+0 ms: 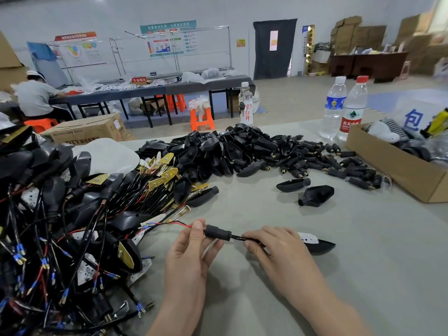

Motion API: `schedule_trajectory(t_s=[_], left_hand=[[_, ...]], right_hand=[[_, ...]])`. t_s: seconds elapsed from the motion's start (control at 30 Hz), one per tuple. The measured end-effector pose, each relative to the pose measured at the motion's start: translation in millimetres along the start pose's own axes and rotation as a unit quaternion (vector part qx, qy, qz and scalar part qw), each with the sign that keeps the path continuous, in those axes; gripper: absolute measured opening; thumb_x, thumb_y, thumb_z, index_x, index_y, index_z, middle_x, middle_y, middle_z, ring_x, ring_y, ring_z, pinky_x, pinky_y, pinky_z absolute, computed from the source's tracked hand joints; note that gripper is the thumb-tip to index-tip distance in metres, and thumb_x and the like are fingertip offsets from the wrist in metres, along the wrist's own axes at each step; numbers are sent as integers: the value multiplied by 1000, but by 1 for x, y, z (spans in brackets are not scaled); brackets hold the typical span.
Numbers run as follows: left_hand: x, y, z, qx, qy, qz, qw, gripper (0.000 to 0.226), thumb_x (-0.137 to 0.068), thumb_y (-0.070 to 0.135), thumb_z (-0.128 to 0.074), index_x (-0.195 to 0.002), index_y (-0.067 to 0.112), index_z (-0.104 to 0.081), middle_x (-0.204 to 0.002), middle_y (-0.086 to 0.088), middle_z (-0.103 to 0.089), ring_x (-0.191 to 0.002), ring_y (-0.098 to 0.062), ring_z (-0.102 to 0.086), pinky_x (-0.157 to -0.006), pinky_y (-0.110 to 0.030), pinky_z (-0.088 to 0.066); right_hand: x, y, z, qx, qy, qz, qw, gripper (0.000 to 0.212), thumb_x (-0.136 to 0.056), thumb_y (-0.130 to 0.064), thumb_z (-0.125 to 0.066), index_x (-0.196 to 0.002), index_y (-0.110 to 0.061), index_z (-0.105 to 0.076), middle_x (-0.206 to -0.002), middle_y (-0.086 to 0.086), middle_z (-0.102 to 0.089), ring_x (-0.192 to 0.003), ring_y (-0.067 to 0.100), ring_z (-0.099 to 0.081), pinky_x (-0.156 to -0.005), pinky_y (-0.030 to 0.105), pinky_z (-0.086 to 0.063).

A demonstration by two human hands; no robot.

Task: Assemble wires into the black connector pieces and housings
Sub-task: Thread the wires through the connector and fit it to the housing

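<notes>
We hold a black connector (218,232) over the near middle of the grey table (327,287). Our left hand (191,258) pinches its left end, where thin wires (174,223) trail out. Our right hand (276,248) pinches the black cable (238,237) at its right end, with a black housing (321,246) just behind. A tangle of wired pieces (60,226) fills the left, loose housings (230,151) heap farther off, and a cardboard box (392,170) sits right. Beyond stand bottles (334,107), an orange stool (202,118) and a long workbench (145,90).

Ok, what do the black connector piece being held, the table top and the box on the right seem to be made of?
Connector piece: likely moulded rubber or plastic, matte black with ridges. Table top: seemingly a grey-green mat, dull, no glare. Box: brown cardboard, raw cut edge.
</notes>
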State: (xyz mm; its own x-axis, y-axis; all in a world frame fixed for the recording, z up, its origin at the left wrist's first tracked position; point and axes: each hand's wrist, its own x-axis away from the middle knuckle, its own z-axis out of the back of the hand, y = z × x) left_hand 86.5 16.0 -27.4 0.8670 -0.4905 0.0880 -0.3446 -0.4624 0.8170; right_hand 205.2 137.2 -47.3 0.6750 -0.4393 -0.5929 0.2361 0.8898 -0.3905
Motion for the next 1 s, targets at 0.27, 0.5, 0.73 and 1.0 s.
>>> schedule_trajectory(t_s=[0.27,0.5,0.73,1.0], left_hand=[[0,1,0,10,-8,30,999,17,-82,24,-67,-78,15,-81,-87,-8,-74,-81,-20,-75,-65,-28,-61],[-1,2,-1,28,-14,55,998,15,-79,24,-69,-77,17,-82,-85,-7,-74,-78,-20,-75,-63,-28,-60],[0,0,-2,11,-23,67,997,17,-76,26,-70,-81,14,-82,-87,-8,-75,-82,-20,-75,-66,-28,-61],[2,-3,-2,-5,-36,52,998,20,-80,25,-69,-88,13,-82,-80,-5,-72,-82,-20,-73,-70,-30,-61]], right_hand=[[-1,-1,2,9,9,0,1000,15,-94,-34,-58,-96,-31,-72,-77,-17,-63,-72,11,-61,-76,26,-35],[-1,-2,0,12,17,5,1000,15,-94,-33,-58,-97,-31,-72,-77,-16,-62,-72,12,-61,-76,27,-36],[0,-1,-4,14,21,11,1000,28,-97,-40,-44,-97,-33,-71,-77,-17,-60,-72,11,-60,-75,25,-35],[-1,-2,1,29,9,24,999,26,-98,-42,-45,-97,-34,-70,-78,-18,-63,-70,10,-59,-77,26,-36]])
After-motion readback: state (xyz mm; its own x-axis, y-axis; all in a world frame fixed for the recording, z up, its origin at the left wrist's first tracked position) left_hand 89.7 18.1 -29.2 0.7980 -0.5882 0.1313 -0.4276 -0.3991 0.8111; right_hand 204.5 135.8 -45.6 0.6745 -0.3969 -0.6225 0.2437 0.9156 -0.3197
